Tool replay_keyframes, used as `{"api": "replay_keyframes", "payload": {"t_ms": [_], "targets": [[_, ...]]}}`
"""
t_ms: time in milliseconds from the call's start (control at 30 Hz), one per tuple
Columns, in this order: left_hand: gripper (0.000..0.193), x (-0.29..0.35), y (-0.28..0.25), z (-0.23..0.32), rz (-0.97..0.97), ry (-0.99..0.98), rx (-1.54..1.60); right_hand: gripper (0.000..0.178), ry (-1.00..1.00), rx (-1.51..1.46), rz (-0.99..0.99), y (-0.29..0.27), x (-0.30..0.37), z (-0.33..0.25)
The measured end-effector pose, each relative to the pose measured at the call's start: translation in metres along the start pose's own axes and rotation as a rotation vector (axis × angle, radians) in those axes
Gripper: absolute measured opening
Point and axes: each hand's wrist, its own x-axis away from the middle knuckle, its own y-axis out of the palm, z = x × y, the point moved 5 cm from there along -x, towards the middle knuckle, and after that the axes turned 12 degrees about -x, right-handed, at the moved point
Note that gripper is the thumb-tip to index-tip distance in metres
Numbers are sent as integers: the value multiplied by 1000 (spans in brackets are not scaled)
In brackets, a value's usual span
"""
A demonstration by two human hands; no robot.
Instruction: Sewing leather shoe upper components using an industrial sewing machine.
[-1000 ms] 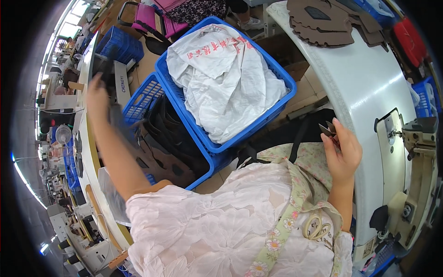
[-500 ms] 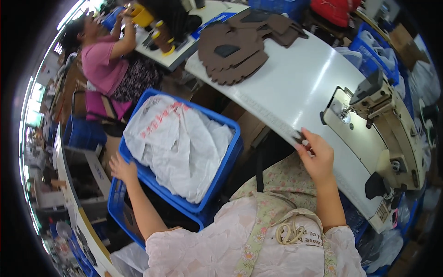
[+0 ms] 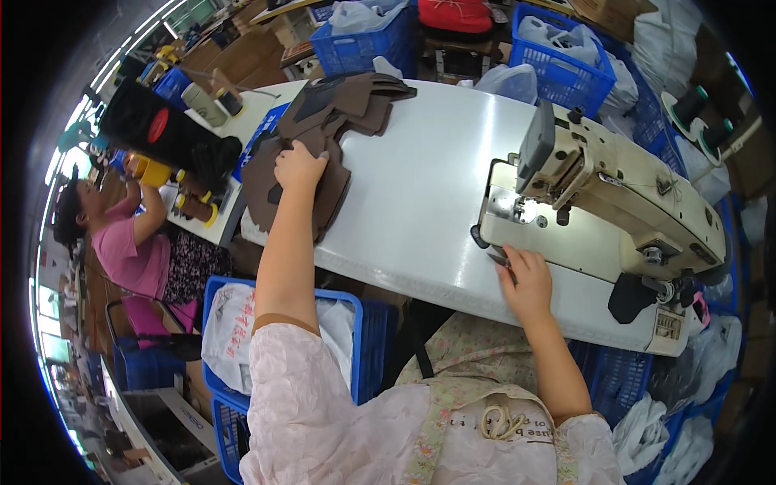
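My left hand (image 3: 299, 167) reaches across to a pile of brown cut pieces (image 3: 330, 194) with scalloped edges and dark patches. Its fingers are bent and closed on the top piece; their tips are partly hidden. By the table's front edge, my right hand (image 3: 529, 284) is closed around small thread snips (image 3: 499, 257), with only the pointed metal end showing. This hand is just in front of the sewing machine (image 3: 614, 182), below its needle plate. More brown pieces (image 3: 356, 99) overlap behind the pile.
The white table (image 3: 420, 202) curves around in front of me. A blue crate (image 3: 356, 303) with a white sack (image 3: 229, 335) stands at lower left. Blue baskets (image 3: 562, 61) with plastic bags line the back. A person in pink (image 3: 133, 246) sits at the far left. Thread cones (image 3: 691, 107) stand right.
My left hand has left the crate's rim and moved up and forward onto the brown pile. My view has swung right, and my right hand still holds the snips near the table edge.
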Motion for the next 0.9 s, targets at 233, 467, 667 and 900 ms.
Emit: {"api": "replay_keyframes", "payload": {"t_ms": [233,467,667,900], "targets": [[60,-13,-29,16,-142,37,-41,39,35,-45,-17,-3,-2,3],[65,-40,-19,-3,-229,72,-124,40,5,-50,-3,-2,-4,2],[59,-85,-11,-45,-255,30,145,42,-13,-59,-5,-6,0,-3],[51,-117,-28,-68,-609,-407,1170,40,37,-25,43,-11,10,4]]}}
